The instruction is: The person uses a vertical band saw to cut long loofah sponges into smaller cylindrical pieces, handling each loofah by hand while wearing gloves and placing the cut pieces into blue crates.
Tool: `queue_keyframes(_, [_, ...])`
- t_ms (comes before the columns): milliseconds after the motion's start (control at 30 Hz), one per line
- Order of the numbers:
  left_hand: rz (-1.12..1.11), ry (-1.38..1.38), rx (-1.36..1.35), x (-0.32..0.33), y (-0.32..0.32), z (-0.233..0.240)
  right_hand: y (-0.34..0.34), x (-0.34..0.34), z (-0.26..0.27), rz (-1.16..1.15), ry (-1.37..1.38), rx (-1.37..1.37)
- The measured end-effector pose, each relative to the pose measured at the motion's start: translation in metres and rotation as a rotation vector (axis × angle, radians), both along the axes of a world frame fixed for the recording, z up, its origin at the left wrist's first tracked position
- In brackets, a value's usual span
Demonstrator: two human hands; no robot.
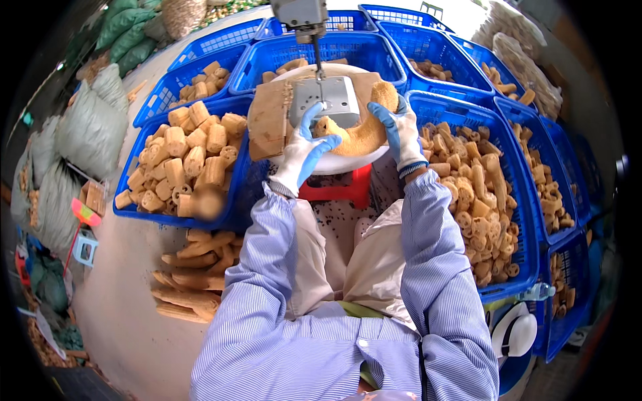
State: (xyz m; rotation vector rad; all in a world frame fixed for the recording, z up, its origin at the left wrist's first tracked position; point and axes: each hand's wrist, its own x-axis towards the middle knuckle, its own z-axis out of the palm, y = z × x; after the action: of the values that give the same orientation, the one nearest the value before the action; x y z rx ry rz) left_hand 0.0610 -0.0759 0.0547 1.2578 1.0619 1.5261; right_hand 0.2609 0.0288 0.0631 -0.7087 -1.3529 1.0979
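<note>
A curved dried loofah gourd (362,139) spans between my two hands, in front of a machine's metal bed plate (335,111). My left hand (302,153), in a white glove with blue-coated fingers, grips its cut left end between thumb and fingers. Around its upright right end closes my right hand (403,131), gloved the same way. Above the plate hangs a grey machine head (299,14) with a thin vertical rod or blade (317,55) reaching down to it. My left index fingertip is close to where that part meets the plate.
Cut loofah pieces fill a blue crate (231,206) at left and another blue crate (529,250) at right. More crates stand behind. Brown cardboard (267,123) flanks the plate. A red stool (359,186) stands underneath; long uncut loofahs (193,295) lie on the floor at left.
</note>
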Motion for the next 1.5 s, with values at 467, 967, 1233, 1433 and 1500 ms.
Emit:
queue_keyframes(467, [0.09,0.184,-0.423,-0.091,0.061,0.012,0.097,-0.101,-0.008,0.09,-0.215,-0.364])
queue_keyframes(967, [0.085,0.049,-0.47,-0.108,0.086,0.008,0.172,-0.127,-0.049,0.116,-0.536,-0.343])
queue_keyframes(1233, [0.276,0.126,-0.421,-0.106,0.091,0.0,0.122,-0.141,0.004,0.064,-0.488,-0.475])
queue_keyframes(1433, [0.222,0.15,-0.486,-0.099,0.11,0.003,0.153,-0.127,-0.012,0.027,-0.498,-0.352])
queue_keyframes(1500, [0.235,0.143,-0.512,-0.105,0.116,-0.001,0.169,-0.129,-0.023,0.047,-0.485,-0.32])
